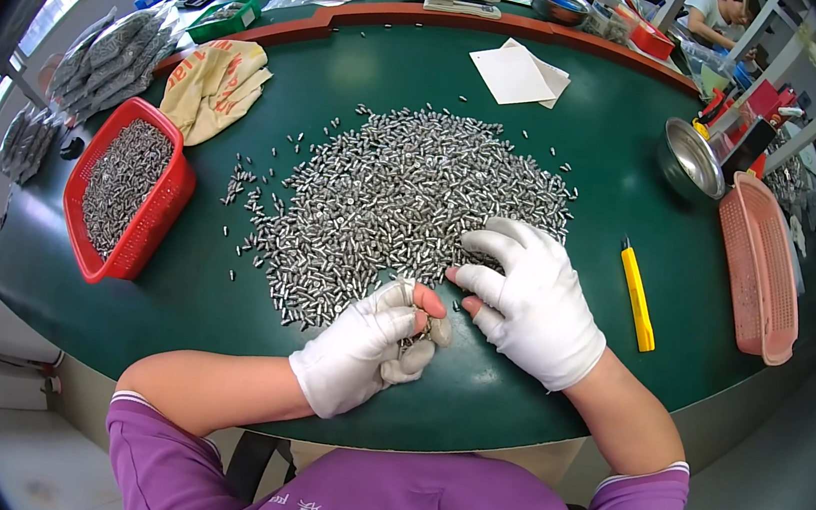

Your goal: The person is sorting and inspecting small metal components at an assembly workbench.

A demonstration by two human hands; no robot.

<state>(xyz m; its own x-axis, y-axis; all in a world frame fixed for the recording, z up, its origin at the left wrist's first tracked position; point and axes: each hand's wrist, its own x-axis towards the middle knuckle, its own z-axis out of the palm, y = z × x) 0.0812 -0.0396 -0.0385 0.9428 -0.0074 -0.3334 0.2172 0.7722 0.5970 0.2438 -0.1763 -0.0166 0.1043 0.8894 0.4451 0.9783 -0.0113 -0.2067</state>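
A broad pile of small silvery metal pins (pixel 386 182) is spread over the green tabletop. At its near edge my left hand (pixel 368 341), in a white glove with bare fingertips, is curled palm up around several of the pins. My right hand (pixel 533 305), gloved the same way, rests palm down at the pile's near right edge. Its fingers are apart and bent, the upper ones touching the pins. Thumb and index finger show bare tips with a gap between them; I see nothing held there.
A red plastic basket (pixel 178 194) full of pins stands left, beside a yellowish cloth bag (pixel 211 86). To the right lie a yellow cutter knife (pixel 637 296), a pink basket (pixel 755 285) and a metal bowl (pixel 693 159). White paper sheets (pixel 511 73) lie behind the pile. Far right, another person (pixel 711 23) sits.
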